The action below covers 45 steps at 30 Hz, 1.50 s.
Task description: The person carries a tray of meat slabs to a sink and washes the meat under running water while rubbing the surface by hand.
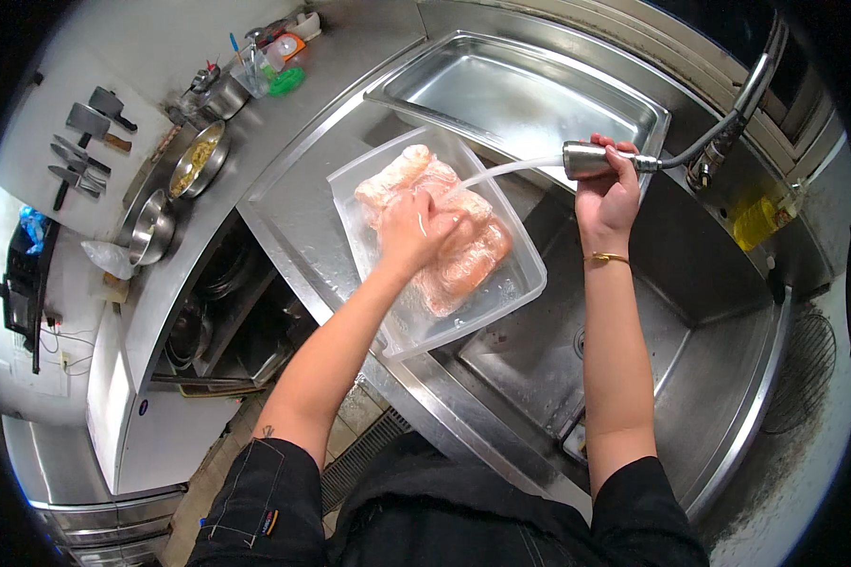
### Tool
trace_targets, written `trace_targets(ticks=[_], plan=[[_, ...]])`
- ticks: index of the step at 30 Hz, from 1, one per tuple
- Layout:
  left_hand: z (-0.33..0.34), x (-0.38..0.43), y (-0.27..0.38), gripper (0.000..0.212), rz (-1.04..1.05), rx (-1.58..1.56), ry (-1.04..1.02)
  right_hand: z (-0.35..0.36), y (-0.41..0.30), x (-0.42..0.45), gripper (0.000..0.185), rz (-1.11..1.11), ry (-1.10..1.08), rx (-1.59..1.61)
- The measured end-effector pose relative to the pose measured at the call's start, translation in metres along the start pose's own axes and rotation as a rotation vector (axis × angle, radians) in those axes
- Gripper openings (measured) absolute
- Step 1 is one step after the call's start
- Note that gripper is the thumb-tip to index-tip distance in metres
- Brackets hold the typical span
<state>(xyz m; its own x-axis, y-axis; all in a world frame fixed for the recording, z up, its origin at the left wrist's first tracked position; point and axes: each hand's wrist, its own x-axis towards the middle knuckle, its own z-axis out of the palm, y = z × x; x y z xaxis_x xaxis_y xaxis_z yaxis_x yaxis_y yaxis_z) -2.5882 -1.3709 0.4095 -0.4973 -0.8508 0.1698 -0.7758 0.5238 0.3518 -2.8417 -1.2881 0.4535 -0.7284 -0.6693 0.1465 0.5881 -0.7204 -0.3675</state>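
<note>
My right hand (pixel 604 177) grips a metal pull-out faucet spray head (pixel 587 160), level above the sink. A stream of water (pixel 514 169) arcs leftward from it into a translucent plastic tub (pixel 535 280). Inside the tub lie several pale pink-orange pieces of raw meat or fish (pixel 471 266) that look wrapped in clear plastic film. My left hand (pixel 415 230) rests on these pieces, its fingertips partly hidden, so its grip cannot be made out. The tub sits tilted across the sink's left edge, partly over the basin (pixel 518 368).
A shallow steel pan (pixel 525 92) stands behind the tub. Yellow liquid in a bottle (pixel 754 223) is at the right rear. Steel bowls (pixel 202 159) line the left counter, below knives and cleavers (pixel 89 120) on the wall. An orange kitchen scale (pixel 288 47) sits farther back.
</note>
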Motion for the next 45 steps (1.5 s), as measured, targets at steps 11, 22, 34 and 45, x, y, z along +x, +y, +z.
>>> trace_targets(ticks=[11, 22, 34, 45], plan=[[-0.022, 0.090, -0.059, 0.085, -0.057, -0.014, -0.128, 0.022, 0.019, 0.016, 0.016, -0.100, 0.009, -0.025], [-0.026, 0.131, -0.063, 0.079, -0.021, -0.453, -0.500, 0.024, 0.027, 0.013, 0.021, -0.105, 0.010, -0.027], [0.005, 0.118, -0.055, 0.074, 0.130, -0.210, -0.091, 0.021, 0.037, 0.019, 0.020, -0.118, 0.023, -0.049], [-0.001, 0.099, -0.039, 0.089, -0.063, 0.231, 0.019, 0.003, 0.013, -0.001, 0.017, -0.063, 0.048, -0.146]])
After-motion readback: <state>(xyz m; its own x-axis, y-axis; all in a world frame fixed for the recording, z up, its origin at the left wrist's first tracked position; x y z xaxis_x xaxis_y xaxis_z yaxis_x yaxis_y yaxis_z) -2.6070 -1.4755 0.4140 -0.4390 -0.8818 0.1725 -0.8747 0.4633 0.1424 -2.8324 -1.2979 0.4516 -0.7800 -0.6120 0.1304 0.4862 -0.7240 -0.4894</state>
